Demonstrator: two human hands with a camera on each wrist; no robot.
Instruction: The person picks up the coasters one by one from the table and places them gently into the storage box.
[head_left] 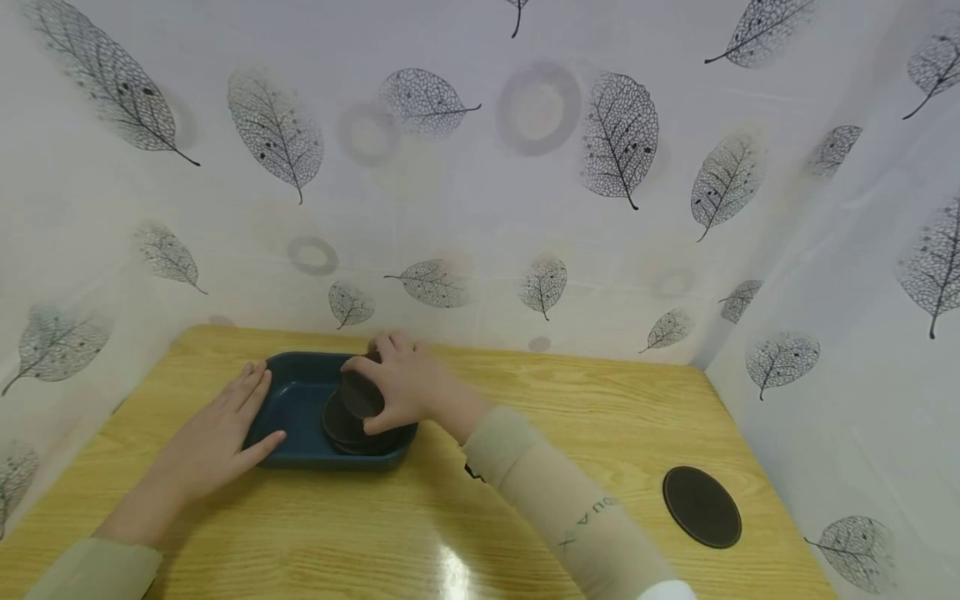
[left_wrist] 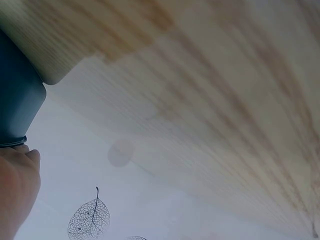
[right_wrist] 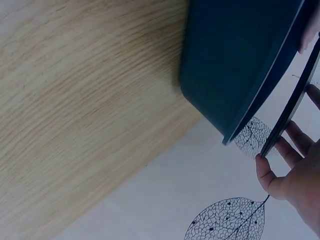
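Note:
A dark blue rectangular dish (head_left: 294, 421) stands on the table at left in the head view. My left hand (head_left: 213, 437) rests against its left rim, fingers and thumb extended. With fingers and thumb on its edge, my right hand (head_left: 411, 382) grips a dark round coaster (head_left: 361, 397) tilted over the dish's right half. Beneath it, more dark coasters (head_left: 341, 427) lie inside the dish, partly hidden; their number I cannot tell. The right wrist view shows the held coaster (right_wrist: 287, 112) edge-on, above the dish's rim (right_wrist: 265, 75).
Another dark round coaster (head_left: 702, 507) lies flat near the right edge of the wood-grain table (head_left: 555, 433). A white leaf-print curtain (head_left: 487, 208) hangs behind the table and along its sides.

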